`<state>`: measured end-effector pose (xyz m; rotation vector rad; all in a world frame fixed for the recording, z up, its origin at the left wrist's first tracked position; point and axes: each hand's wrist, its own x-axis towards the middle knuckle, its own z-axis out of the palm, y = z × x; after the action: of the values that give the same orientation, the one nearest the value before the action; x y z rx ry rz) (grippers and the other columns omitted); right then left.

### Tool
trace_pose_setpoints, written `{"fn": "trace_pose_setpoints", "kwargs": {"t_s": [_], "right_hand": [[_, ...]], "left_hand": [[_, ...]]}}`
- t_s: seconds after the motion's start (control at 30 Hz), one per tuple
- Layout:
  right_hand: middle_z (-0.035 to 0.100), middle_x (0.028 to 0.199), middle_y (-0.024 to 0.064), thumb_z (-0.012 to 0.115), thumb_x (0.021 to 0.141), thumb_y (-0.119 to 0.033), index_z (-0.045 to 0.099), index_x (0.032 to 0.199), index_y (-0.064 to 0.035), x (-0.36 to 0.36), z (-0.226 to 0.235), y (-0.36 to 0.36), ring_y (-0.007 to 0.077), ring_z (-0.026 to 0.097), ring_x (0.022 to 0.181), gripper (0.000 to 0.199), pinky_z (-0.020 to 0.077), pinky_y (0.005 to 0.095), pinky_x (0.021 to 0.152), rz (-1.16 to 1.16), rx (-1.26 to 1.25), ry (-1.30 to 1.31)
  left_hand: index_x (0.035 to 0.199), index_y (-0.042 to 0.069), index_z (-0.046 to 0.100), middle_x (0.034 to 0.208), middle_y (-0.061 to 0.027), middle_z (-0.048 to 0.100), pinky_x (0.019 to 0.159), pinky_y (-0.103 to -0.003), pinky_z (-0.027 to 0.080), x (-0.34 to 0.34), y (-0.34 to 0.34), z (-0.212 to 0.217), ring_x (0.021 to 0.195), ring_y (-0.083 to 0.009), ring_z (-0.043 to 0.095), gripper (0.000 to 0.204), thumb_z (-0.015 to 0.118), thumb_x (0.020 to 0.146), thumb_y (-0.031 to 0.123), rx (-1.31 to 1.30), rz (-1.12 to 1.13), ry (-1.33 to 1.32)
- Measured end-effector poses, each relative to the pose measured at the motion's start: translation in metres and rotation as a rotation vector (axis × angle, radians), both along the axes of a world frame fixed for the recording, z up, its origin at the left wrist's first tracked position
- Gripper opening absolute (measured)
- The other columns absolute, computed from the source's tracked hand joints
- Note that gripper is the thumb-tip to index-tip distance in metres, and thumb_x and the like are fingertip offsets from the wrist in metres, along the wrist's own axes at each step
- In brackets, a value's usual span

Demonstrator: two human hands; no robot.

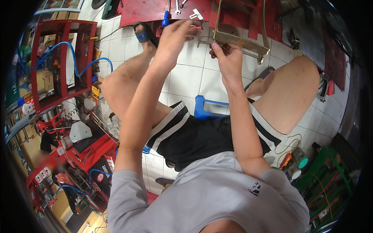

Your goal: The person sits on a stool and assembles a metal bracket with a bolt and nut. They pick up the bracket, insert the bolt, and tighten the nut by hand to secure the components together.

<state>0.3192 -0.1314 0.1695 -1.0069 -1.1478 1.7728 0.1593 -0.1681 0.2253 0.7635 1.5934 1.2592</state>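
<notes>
My left hand point(175, 39) is raised over the near edge of a red work surface point(143, 12), blurred slightly, its fingers stretched out and apart with nothing seen in them. Beside it lies a blue-handled screwdriver point(166, 18). My right hand point(229, 58) is closed in a pinch, thumb against fingers, at the left end of a brassy metal frame point(241, 42). Whatever sits between those fingers is too small and covered to make out. A thin metal rod point(204, 42) sticks out to the left of the fingertips, below the frame.
Several wrenches point(177, 7) and a small white piece point(197, 14) lie on the red surface. Between my legs a blue plastic stool point(200, 108) shows. Left stands a red metal shelf point(64, 64) with a blue hose point(74, 58); a green rack point(332, 182) is at lower right.
</notes>
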Motion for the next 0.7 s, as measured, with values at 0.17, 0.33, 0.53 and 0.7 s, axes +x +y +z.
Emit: {"fn": "trace_pose_setpoints", "kwargs": {"t_s": [0.17, 0.33, 0.53, 0.7], "right_hand": [[0.066, 0.081, 0.0082, 0.064, 0.087, -0.005, 0.065, 0.093, 0.0054, 0.000, 0.001, 0.000, 0.0131, 0.060, 0.070, 0.012, 0.0481, 0.0271, 0.064, 0.002, -0.007, -0.012], [0.065, 0.077, 0.0056, 0.064, 0.085, -0.002, 0.064, 0.095, 0.0034, -0.003, -0.005, -0.002, 0.0116, 0.062, 0.065, 0.010, 0.0490, 0.0252, 0.059, -0.028, 0.004, 0.032], [0.066, 0.080, 0.0069, 0.064, 0.086, -0.004, 0.065, 0.091, 0.0042, 0.001, -0.001, 0.000, 0.0123, 0.060, 0.069, 0.009, 0.0475, 0.0263, 0.062, -0.006, -0.016, -0.008], [0.066, 0.080, 0.0071, 0.064, 0.087, -0.004, 0.065, 0.092, 0.0041, 0.000, 0.000, 0.000, 0.0124, 0.060, 0.068, 0.010, 0.0473, 0.0264, 0.062, -0.012, 0.011, -0.019]], "left_hand": [[0.114, -0.006, 0.059, 0.104, -0.0118, 0.067, 0.093, -0.034, 0.044, -0.002, -0.003, 0.009, 0.097, -0.0215, 0.063, 0.038, 0.046, 0.099, 0.026, 0.001, 0.034, 0.152], [0.112, -0.004, 0.059, 0.101, -0.0106, 0.068, 0.087, -0.032, 0.045, -0.027, -0.007, 0.001, 0.097, -0.0184, 0.061, 0.037, 0.049, 0.097, 0.028, 0.220, 0.148, -0.238], [0.110, -0.004, 0.059, 0.095, -0.0115, 0.067, 0.084, -0.029, 0.044, -0.001, 0.001, 0.004, 0.085, -0.0159, 0.059, 0.035, 0.045, 0.098, 0.025, -0.061, 0.101, 0.014], [0.118, -0.007, 0.056, 0.104, -0.0135, 0.067, 0.091, -0.029, 0.043, -0.008, 0.002, 0.010, 0.104, -0.0200, 0.060, 0.042, 0.042, 0.099, 0.028, 0.048, 0.043, 0.098]]}}
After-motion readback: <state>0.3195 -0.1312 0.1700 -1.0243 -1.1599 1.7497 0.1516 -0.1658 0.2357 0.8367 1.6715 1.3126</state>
